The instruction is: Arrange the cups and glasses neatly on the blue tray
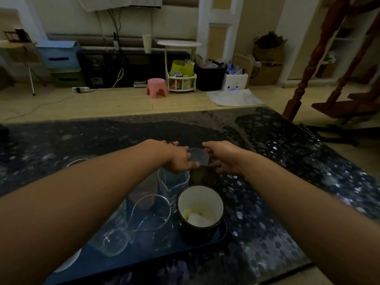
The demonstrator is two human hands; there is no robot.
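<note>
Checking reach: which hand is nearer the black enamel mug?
Right. The right hand hovers just beyond the black enamel mug; the left hand is farther left, over a clear glass.
</note>
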